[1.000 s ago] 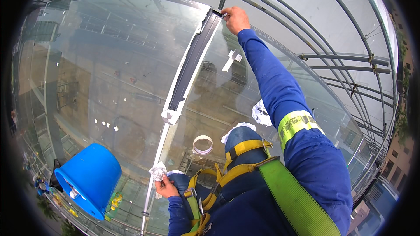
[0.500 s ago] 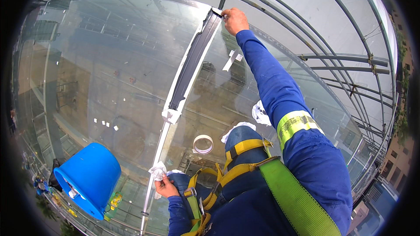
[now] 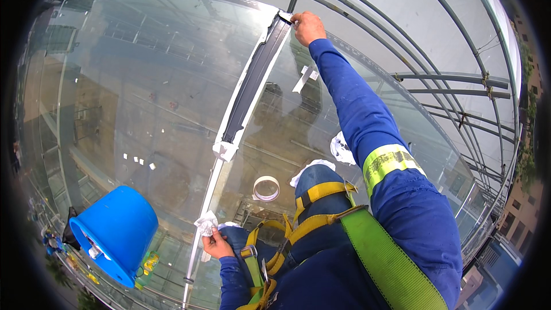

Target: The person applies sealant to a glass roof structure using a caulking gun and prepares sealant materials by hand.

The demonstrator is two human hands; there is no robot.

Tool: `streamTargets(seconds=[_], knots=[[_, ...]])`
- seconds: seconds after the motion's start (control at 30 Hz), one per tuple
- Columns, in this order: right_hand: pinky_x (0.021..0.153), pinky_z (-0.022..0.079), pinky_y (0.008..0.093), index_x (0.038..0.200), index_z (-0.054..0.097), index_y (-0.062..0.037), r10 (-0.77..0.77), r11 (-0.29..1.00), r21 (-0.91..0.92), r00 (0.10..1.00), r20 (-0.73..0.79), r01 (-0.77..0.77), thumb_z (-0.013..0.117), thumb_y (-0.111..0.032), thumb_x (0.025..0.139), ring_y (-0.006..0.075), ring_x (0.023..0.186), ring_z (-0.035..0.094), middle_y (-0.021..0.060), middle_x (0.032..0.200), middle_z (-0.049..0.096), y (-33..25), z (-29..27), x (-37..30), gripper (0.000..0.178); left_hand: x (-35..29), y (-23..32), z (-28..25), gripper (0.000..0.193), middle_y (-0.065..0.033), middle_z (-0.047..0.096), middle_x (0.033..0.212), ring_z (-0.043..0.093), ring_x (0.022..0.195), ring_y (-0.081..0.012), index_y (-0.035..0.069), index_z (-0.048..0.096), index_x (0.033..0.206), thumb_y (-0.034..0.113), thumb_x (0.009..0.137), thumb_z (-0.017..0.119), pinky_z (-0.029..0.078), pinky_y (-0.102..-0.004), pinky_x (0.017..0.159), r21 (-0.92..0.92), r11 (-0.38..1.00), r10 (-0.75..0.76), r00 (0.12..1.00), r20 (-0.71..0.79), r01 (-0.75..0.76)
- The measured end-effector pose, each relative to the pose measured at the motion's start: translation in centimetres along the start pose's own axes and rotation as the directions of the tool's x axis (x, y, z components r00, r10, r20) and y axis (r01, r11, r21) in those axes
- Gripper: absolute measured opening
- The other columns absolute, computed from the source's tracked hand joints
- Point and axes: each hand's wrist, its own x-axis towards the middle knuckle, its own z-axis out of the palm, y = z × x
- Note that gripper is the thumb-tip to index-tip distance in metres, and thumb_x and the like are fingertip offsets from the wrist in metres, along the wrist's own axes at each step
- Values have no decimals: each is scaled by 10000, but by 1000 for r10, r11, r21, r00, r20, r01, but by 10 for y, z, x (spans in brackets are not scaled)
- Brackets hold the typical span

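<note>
My right hand [image 3: 309, 27] reaches to the far end of a dark grey sealant strip [image 3: 256, 77] between two glass panes. Its fingers are closed in a pinch there; what they hold, if anything, is too small to make out. White masking tape [image 3: 234, 100] borders the strip on both sides, with a bunched white piece [image 3: 224, 150] at its near end. Close to my body, my left hand [image 3: 218, 245] is closed on a crumpled white paper [image 3: 206, 224], held beside the lower, pale part of the seam.
A blue bucket [image 3: 117, 234] lies tipped at the left. On the glass [image 3: 172, 155] are a tape roll [image 3: 266, 188], crumpled white papers [image 3: 341, 149], a piece of tape [image 3: 306, 78] and several small white scraps. Metal scaffold tubes [image 3: 453, 83] curve beyond the far glass edge.
</note>
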Motion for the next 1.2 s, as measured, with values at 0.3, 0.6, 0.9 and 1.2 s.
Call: streamTargets(seconds=[0.3,0.6,0.9,1.2], knots=[[927,525,444,1039,766,-156,39,999,-10,999,25,-39,637,-92,832,374,1007,656,170,1059,675,-17,2,-13,252,2,-7,-4,146,-32,616,759,548,586,-79,-14,657,1012,112,941,668,456,-208,454,-16,1000,16,1000,-14,-16],[931,524,450,1045,764,-154,45,999,-13,998,36,-45,630,-92,810,376,1017,657,188,1060,673,-33,4,-34,277,1,-10,-10,122,-30,602,760,545,586,-81,-20,646,1011,79,942,656,451,-212,460,-45,999,8,1000,-8,-9],[917,531,442,1050,766,-148,86,996,23,995,52,-87,624,-80,793,371,1002,666,193,1051,686,-52,7,-58,302,1,-15,-14,138,-23,609,836,566,662,-75,-21,659,1046,71,943,652,476,-205,476,-125,992,15,1000,3,-14],[913,530,469,1064,751,-144,104,993,44,990,100,-109,639,-57,786,390,1027,656,185,1101,660,-66,13,-77,312,-1,-10,-14,148,-26,608,835,574,672,-78,-26,660,1046,81,945,654,483,-203,488,-175,984,15,1000,-8,-17]])
